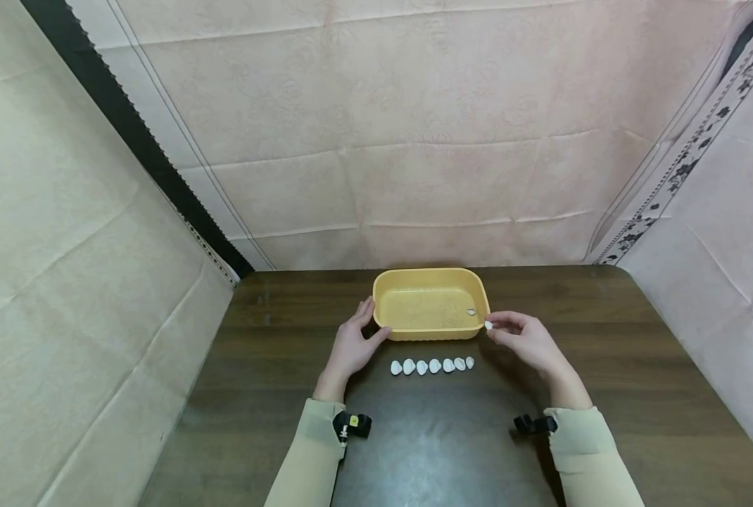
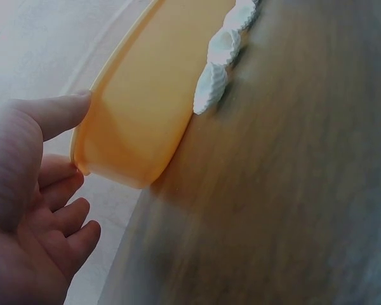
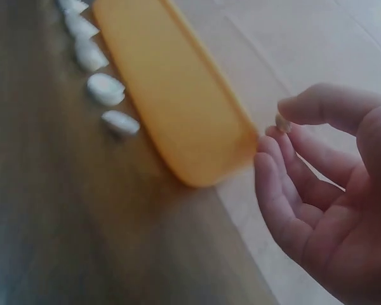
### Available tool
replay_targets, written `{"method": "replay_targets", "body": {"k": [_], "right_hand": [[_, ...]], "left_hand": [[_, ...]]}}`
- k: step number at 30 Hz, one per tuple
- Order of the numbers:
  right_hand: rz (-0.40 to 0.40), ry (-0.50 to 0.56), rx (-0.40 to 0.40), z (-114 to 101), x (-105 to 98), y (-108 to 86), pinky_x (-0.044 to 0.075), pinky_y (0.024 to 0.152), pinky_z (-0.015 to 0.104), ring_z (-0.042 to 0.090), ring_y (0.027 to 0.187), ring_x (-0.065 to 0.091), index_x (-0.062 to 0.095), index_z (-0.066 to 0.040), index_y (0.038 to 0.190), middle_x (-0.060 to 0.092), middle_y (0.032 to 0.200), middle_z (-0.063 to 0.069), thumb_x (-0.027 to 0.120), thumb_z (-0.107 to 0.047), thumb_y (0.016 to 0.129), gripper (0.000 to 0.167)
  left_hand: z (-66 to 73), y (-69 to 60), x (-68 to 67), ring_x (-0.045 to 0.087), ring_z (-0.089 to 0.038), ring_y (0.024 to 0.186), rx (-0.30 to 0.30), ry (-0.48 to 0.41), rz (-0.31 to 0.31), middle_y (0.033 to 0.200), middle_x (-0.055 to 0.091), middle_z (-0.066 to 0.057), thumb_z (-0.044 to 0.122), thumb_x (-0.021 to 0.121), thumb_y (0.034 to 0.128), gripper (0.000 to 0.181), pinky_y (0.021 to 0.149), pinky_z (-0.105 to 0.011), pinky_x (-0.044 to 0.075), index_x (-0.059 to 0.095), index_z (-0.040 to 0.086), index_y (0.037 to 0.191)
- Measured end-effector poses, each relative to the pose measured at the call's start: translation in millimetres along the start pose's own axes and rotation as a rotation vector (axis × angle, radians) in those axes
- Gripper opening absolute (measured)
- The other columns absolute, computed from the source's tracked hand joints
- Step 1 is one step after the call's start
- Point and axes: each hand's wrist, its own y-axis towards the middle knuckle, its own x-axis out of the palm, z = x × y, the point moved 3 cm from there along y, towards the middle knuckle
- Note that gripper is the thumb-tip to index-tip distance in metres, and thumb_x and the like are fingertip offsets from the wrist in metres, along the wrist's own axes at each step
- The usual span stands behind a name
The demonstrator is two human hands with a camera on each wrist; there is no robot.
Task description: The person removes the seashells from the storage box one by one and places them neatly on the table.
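Note:
A yellow plastic basin [image 1: 424,303] stands at the back of the table, with one small shell [image 1: 471,311] inside near its right end. My left hand [image 1: 353,345] holds the basin's front left corner; in the left wrist view its thumb [image 2: 60,114] lies against the rim. At the right end, my right hand [image 1: 531,343] pinches a small whitish shell [image 1: 488,325] between thumb and fingertips, beside the rim. The right wrist view shows this shell [image 3: 283,123] mostly covered by fingers. Several white ridged seashells [image 1: 435,366] lie in a row before the basin.
The brown wood-patterned table [image 1: 288,380] has a dark greyish area between the arms. Pale patterned cloth [image 1: 414,141] hangs behind its far edge, and more hangs on both sides. A black wrist camera [image 1: 352,425] sits on the left wrist, another [image 1: 535,425] on the right.

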Motion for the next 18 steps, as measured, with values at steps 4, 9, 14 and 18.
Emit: {"method": "replay_targets", "body": {"k": [4, 9, 14, 18], "right_hand": [[-0.060, 0.005, 0.020, 14, 5, -3.6, 0.062, 0.085, 0.038, 0.025, 0.103, 0.070, 0.069, 0.001, 0.133, 0.074, 0.121, 0.019, 0.076, -0.014, 0.100, 0.037], [-0.108, -0.081, 0.024, 17, 10, -5.2, 0.060, 0.082, 0.032, 0.024, 0.102, 0.070, 0.072, 0.000, 0.130, 0.075, 0.115, 0.011, 0.077, -0.017, 0.100, 0.035], [-0.147, -0.168, 0.016, 16, 12, -7.3, 0.057, 0.085, 0.032, 0.021, 0.100, 0.069, 0.076, -0.004, 0.123, 0.076, 0.109, 0.006, 0.078, -0.017, 0.098, 0.028], [-0.180, -0.214, 0.004, 17, 15, -8.6, 0.057, 0.085, 0.032, 0.019, 0.097, 0.068, 0.078, -0.006, 0.118, 0.076, 0.105, 0.004, 0.077, -0.013, 0.097, 0.022]], "left_hand": [[-0.6, -0.6, -0.2, 0.028, -0.022, 0.159, 0.010, 0.006, 0.003, 0.171, 0.034, -0.001, 0.033, 0.075, 0.1030, 0.075, 0.128, -0.045, 0.027, 0.040, 0.006, 0.163], [-1.8, 0.0, -0.4, 0.029, -0.026, 0.159, 0.046, 0.001, 0.017, 0.171, 0.036, -0.006, 0.031, 0.076, 0.1022, 0.075, 0.127, -0.048, 0.029, 0.040, 0.004, 0.162], [-1.3, 0.9, 0.8, 0.030, -0.033, 0.159, 0.080, -0.009, 0.028, 0.169, 0.039, -0.015, 0.028, 0.077, 0.1012, 0.076, 0.126, -0.051, 0.029, 0.040, 0.000, 0.161], [-1.8, 0.7, 1.3, 0.030, -0.029, 0.159, 0.067, -0.007, 0.029, 0.170, 0.038, -0.011, 0.031, 0.078, 0.1012, 0.077, 0.126, -0.050, 0.029, 0.041, 0.001, 0.161]]}}
